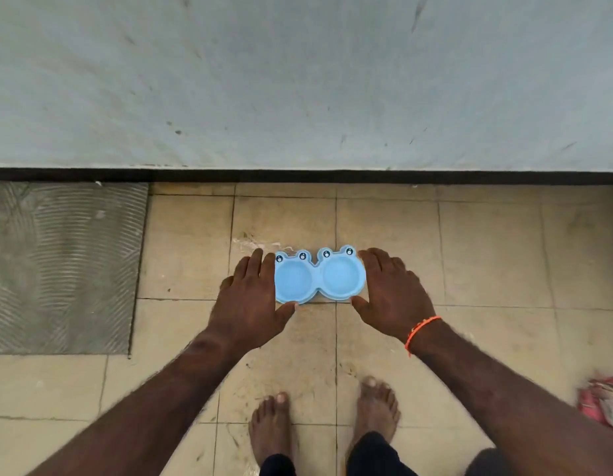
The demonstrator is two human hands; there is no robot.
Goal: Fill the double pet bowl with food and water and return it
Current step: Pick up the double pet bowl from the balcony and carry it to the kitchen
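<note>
Two bare feet (318, 424) stand at the bottom centre of the frame on the tiled floor (487, 255). At the lower right edge lies one pink packet (604, 403), its printing too blurred to read. Above the feet, two hands reach forward: the left hand (251, 300) and the right hand (394, 293), which has one orange wrist band (420, 333), flank one light blue double pet bowl (318, 278) at mid-frame. Their fingers are spread and released, touching its two ends without closing around it. Both of its wells look empty; four frog eyes sit on its far rim. One grey mat (61, 266) lies at the left. Bare tiles surround the bowl up to the dark skirting (305, 176) and grey wall (298, 80).
</note>
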